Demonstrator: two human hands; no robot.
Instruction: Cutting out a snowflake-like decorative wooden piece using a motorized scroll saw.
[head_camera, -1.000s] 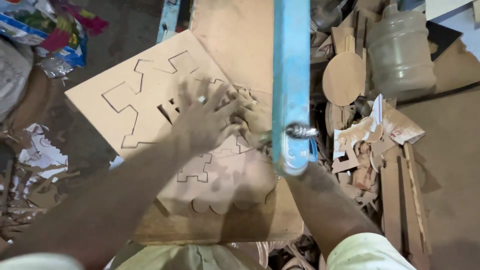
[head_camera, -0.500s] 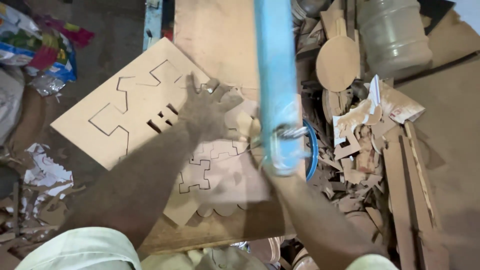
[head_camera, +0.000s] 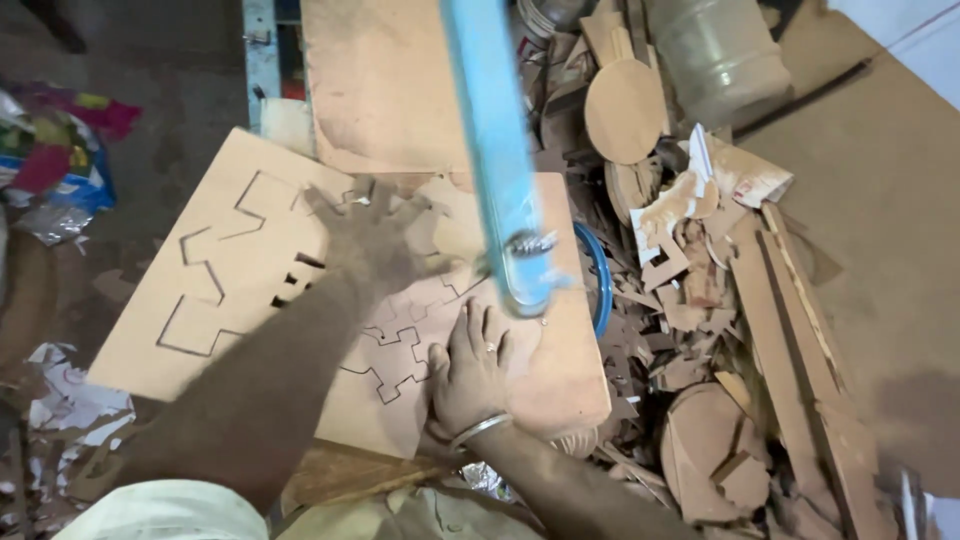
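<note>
- Two hands flat on the board (head_camera: 215, 270) — my left hand (head_camera: 375, 240) spread open near its middle, my right hand (head_camera: 470, 365) pressing its near edge, neither gripping.
- Best I keep fingers off the blue saw arm (head_camera: 500, 170).

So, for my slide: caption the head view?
Both hands, left and right, press a cut board beneath a blue saw arm.

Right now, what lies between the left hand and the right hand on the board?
In the head view, only the board itself: a stretch with jigsaw-like cut lines lies between the left hand and the right hand. Nothing else sits there.
</note>
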